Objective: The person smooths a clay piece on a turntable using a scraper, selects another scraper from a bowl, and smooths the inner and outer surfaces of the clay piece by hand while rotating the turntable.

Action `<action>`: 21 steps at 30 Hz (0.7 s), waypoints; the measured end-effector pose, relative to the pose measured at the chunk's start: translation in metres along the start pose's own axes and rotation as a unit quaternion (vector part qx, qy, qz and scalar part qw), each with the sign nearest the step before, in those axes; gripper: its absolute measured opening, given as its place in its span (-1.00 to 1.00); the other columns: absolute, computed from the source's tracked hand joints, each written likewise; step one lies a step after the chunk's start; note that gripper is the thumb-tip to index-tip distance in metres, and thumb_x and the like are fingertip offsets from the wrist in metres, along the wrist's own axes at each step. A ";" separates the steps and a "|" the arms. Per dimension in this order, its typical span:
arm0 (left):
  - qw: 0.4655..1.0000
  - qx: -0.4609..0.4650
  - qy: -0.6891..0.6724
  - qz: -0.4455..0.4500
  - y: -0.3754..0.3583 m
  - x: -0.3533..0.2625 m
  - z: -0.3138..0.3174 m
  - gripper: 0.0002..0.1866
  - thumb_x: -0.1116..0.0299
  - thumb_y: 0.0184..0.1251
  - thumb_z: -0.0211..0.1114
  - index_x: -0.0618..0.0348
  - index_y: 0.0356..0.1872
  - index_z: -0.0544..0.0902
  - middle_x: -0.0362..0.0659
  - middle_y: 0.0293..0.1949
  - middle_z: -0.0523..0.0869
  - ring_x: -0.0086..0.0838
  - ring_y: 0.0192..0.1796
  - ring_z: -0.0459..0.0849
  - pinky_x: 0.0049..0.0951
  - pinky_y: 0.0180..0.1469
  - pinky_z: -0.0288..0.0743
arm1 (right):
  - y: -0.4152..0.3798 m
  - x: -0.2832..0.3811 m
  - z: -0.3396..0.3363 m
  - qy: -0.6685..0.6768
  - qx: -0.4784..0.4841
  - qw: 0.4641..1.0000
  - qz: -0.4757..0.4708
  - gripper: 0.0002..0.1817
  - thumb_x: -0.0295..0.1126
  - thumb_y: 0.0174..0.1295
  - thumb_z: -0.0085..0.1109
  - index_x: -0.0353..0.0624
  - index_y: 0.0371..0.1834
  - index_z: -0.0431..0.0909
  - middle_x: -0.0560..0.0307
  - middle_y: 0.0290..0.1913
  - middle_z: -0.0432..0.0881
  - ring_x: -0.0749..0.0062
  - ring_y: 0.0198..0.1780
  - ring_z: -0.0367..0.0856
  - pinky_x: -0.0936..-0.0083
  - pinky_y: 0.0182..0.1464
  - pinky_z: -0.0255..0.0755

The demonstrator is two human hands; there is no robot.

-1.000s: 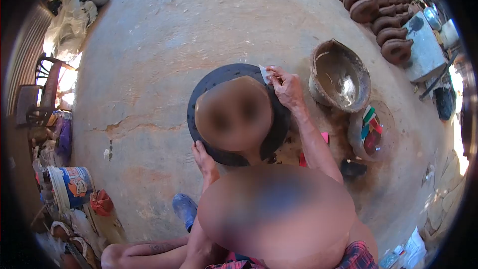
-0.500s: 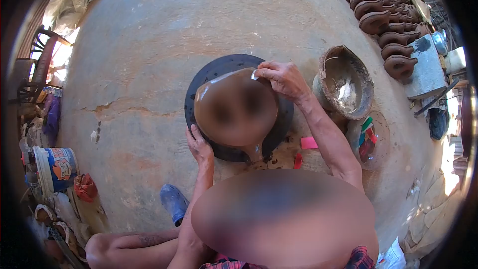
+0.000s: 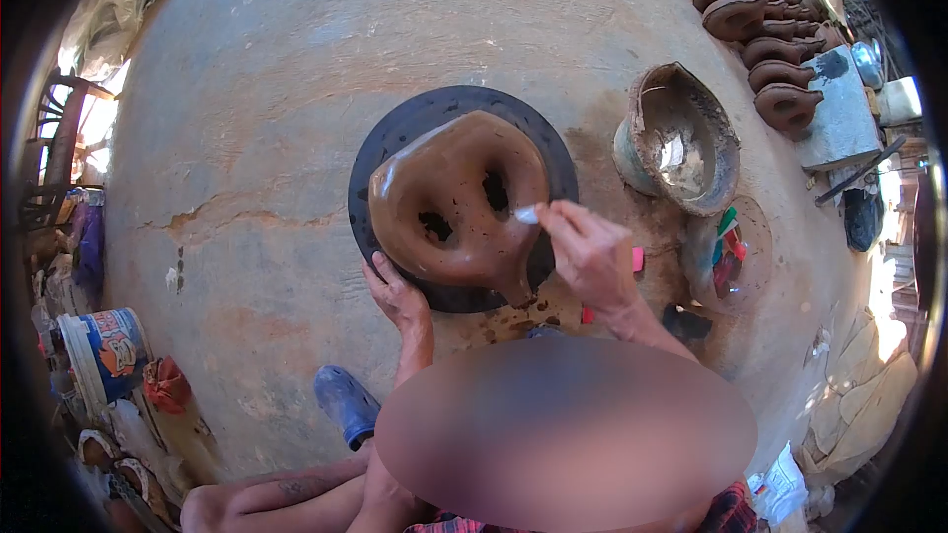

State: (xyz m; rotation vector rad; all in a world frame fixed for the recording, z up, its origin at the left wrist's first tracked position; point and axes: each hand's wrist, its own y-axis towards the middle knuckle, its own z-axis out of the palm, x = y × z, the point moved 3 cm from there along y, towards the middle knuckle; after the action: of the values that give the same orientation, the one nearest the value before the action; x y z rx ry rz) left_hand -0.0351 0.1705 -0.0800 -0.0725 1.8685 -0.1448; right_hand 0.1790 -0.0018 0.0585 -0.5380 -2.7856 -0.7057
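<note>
A blurred oval [image 3: 566, 432] hides the seated person's lap from me; red plaid cloth [image 3: 731, 510] runs off the bottom edge. Right-hand [image 3: 595, 255] fingers cover part of a small white flat piece [image 3: 527, 215]. Rows of brown clay forms [image 3: 734, 18] leave frame top; I cannot read the blue-and-white bucket's [image 3: 118, 350] lettering.

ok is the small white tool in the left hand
No, the right hand holds the small white tool at the brown clay piece, while the left hand is at the black disc's edge.
</note>
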 end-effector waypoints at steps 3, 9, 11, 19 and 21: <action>1.000 0.018 0.005 -0.009 0.004 -0.002 -0.002 -0.39 -0.03 0.85 -0.02 0.36 0.45 0.58 0.20 0.32 0.71 0.04 0.34 0.66 -0.11 0.44 0.43 | 0.047 -0.025 0.000 -0.014 -0.050 0.998 -0.046 -0.53 -0.56 0.28 0.42 -0.07 0.28 0.79 0.01 0.03 0.86 0.12 -0.09 0.88 0.26 -0.09 0.79; 0.997 0.050 0.052 -0.002 0.036 0.011 -0.005 -0.31 -0.08 0.83 0.02 0.46 0.49 0.54 0.30 0.38 0.69 0.15 0.42 0.63 -0.10 0.51 0.39 | 0.114 -0.056 0.030 0.009 -0.027 0.965 -0.260 -0.49 -0.47 0.32 0.38 0.13 0.36 0.79 -0.02 0.19 0.84 0.05 0.20 0.86 0.23 0.24 0.81; 0.995 0.046 0.088 -0.010 0.051 0.015 -0.007 -0.28 -0.09 0.83 0.03 0.51 0.49 0.52 0.33 0.40 0.67 0.18 0.46 0.61 -0.11 0.55 0.37 | 0.119 -0.051 0.033 -0.003 -0.024 0.950 -0.310 -0.50 -0.43 0.32 0.37 0.17 0.35 0.80 0.00 0.22 0.82 0.03 0.20 0.86 0.23 0.23 0.81; 0.993 0.112 0.026 -0.021 0.066 0.018 -0.004 -0.24 -0.10 0.82 0.08 0.57 0.50 0.49 0.32 0.50 0.60 0.09 0.57 0.52 -0.16 0.63 0.29 | 0.095 -0.055 0.031 -0.047 0.040 0.932 -0.357 -0.60 -0.31 0.33 0.29 0.12 0.23 0.80 0.07 0.21 0.72 0.17 0.17 0.79 0.32 0.07 0.80; 0.994 0.106 0.019 -0.012 0.059 0.018 -0.004 -0.25 -0.09 0.82 0.07 0.56 0.51 0.49 0.31 0.49 0.61 0.08 0.56 0.54 -0.16 0.62 0.30 | 0.086 -0.052 0.027 -0.058 0.049 0.941 -0.330 -0.62 -0.33 0.35 0.28 0.06 0.21 0.80 0.05 0.19 0.71 0.18 0.12 0.78 0.33 0.03 0.80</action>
State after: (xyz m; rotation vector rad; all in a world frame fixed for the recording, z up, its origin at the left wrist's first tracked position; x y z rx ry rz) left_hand -0.0432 0.2269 -0.1035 0.0542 1.8791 -0.3632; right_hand 0.2570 0.0671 0.0557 0.4215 -3.0922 -0.6512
